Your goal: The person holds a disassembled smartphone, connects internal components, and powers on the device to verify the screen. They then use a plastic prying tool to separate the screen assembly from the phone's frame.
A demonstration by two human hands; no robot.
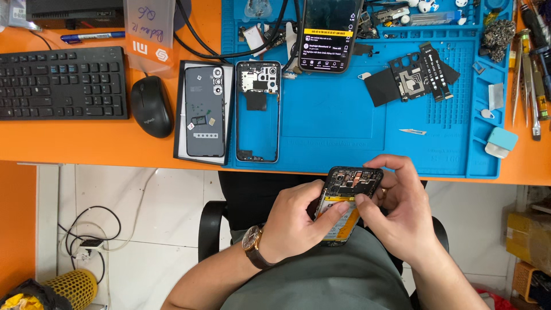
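Both hands work over the lap, just below the desk edge. Left hand wraps the opened phone from its left side, thumb laid across the yellow-labelled battery, fingers closed on the body. A brown-strap wristwatch sits on that wrist. Right hand closes on the phone from the right — index finger hooked over the top edge, thumb tip pressed onto the board area just under the camera end.

Phone itself: back cover off, black frame, dark board and shields exposed at the top, battery filling the lower part, mostly hidden by the left thumb. It is tilted slightly, top end toward the desk, held clear of the desk.

Next out, on the orange desk: a blue work mat with a bare black phone frame at its left edge, and a dark back cover lying on a black tray just beside it. A small blade lies on the mat nearer the right.

Farther back — a 2nd phone, screen lit, propped at the mat's top; black flex and shield parts to its right; tweezers and drivers along the right edge. A black mouse and a keyboard sit at the left.
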